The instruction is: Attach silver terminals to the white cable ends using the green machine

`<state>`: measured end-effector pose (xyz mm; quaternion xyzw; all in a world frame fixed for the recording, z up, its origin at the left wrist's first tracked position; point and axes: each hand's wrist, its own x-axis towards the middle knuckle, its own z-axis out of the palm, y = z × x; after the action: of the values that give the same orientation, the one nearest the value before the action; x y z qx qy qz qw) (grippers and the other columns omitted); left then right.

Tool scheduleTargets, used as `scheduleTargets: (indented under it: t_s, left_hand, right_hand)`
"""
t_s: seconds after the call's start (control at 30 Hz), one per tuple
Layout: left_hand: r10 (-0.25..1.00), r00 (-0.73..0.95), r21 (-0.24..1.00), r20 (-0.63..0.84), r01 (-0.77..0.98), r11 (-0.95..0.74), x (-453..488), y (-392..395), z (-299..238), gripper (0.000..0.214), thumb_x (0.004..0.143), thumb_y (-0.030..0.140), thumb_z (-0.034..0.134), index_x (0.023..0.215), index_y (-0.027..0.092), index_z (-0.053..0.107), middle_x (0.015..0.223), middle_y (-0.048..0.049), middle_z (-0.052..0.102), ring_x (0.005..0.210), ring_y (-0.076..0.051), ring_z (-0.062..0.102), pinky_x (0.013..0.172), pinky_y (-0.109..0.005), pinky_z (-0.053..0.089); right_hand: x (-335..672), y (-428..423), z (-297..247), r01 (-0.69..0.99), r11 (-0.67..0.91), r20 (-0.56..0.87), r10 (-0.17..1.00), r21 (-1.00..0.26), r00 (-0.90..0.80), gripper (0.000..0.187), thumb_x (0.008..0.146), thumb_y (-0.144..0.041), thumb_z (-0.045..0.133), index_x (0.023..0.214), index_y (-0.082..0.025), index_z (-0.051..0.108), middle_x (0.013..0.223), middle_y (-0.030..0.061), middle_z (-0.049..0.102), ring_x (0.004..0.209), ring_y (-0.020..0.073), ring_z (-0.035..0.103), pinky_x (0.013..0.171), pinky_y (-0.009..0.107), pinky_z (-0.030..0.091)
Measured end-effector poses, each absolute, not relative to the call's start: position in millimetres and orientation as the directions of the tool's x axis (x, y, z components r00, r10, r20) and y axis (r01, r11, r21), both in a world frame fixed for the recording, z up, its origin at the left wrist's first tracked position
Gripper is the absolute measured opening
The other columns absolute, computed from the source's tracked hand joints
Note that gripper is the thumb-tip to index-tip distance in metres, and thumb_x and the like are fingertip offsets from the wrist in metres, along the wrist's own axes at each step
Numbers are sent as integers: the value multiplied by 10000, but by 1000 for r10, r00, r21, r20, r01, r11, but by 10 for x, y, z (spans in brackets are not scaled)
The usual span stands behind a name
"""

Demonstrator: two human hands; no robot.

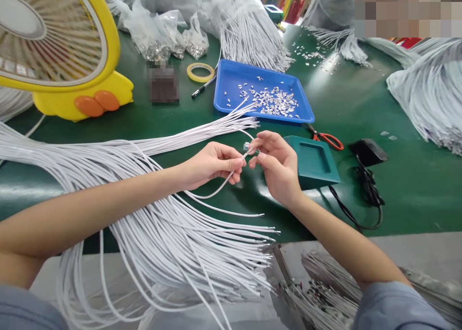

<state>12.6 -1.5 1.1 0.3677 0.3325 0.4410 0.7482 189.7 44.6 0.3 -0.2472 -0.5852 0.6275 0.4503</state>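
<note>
My left hand (212, 164) pinches a thin white cord (216, 191) near its end, the cord looping down below my fingers. My right hand (276, 164) is closed in a pinch on a small silver metal clip (247, 146), held at the cord's tip between both hands. Both hands hover above the green table (415, 185), just in front of a blue tray (260, 95) that holds several loose metal clips. A large bundle of white cords (162, 234) fans across the table under my left forearm.
A teal box (313, 160) sits right of my right hand, with red-handled scissors (327, 138) and a black adapter (368, 152) with cable behind. A yellow fan (61, 46), tape roll (200, 71), pen (203, 87), bags of clips (162, 36) and more cord heaps (429, 89) stand farther back.
</note>
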Motion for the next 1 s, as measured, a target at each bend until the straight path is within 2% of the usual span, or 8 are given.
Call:
scheduleTargets:
  t_s: [0.07, 0.3, 0.53, 0.67, 0.77, 0.9, 1.0]
  left_hand:
    - [903, 388, 848, -185, -402, 346, 127, -18, 17, 304, 678, 325, 842, 763, 78, 685, 624, -11, 654, 563, -88, 639, 548, -170, 529]
    - [905, 382, 870, -186, -364, 332, 146, -28, 34, 305, 661, 329, 850, 740, 79, 695, 603, -18, 654, 556, -97, 642, 541, -181, 537]
    - [906, 393, 853, -156, -408, 324, 149, -31, 17, 279, 682, 299, 840, 731, 70, 688, 638, -21, 666, 575, -91, 647, 548, -172, 537]
    - [904, 395, 853, -164, -404, 331, 143, -35, 14, 278, 695, 300, 833, 756, 70, 690, 643, -24, 669, 585, -95, 649, 560, -181, 544]
    - [907, 380, 849, -183, -404, 340, 137, -28, 19, 286, 692, 307, 834, 767, 72, 689, 632, -22, 667, 570, -92, 642, 541, -172, 536]
    - [907, 380, 853, -181, -399, 337, 132, -18, 13, 274, 701, 304, 828, 777, 78, 693, 632, -16, 663, 571, -89, 642, 541, -167, 533]
    - [902, 389, 860, -186, -379, 341, 134, -20, 11, 270, 702, 307, 827, 778, 83, 697, 638, -16, 662, 588, -93, 648, 561, -176, 540]
  right_hand:
    - [1893, 451, 7, -252, 94, 206, 860, -963, -467, 305, 754, -229, 703, 1047, -238, 618, 941, 26, 644, 838, 151, 605, 597, 240, 521]
    - [1869, 456, -10, -216, 114, 206, 857, -970, -472, 353, 735, -227, 754, 1049, -233, 591, 747, -28, 617, 674, 120, 597, 579, 253, 507]
    - [1842, 430, 49, -260, -60, 88, 848, -964, -523, 322, 685, -170, 719, 976, -209, 586, 693, -47, 595, 570, 81, 518, 522, 225, 425]
    - [1847, 415, 34, -241, -31, 111, 828, -970, -550, 275, 682, -139, 637, 944, -206, 586, 647, -57, 540, 565, 87, 492, 538, 234, 425]
    - [1855, 423, 13, -252, 20, 150, 848, -968, -508, 269, 686, -129, 591, 943, -206, 603, 674, -45, 529, 602, 97, 504, 560, 241, 447]
    - [1856, 432, 2, -264, 48, 175, 859, -963, -481, 292, 717, -187, 647, 1004, -217, 606, 816, -2, 611, 752, 129, 579, 594, 244, 488]
    - [1853, 431, -5, -227, 80, 184, 855, -971, -484, 338, 724, -214, 706, 1041, -237, 591, 798, -12, 617, 744, 136, 598, 599, 257, 506]
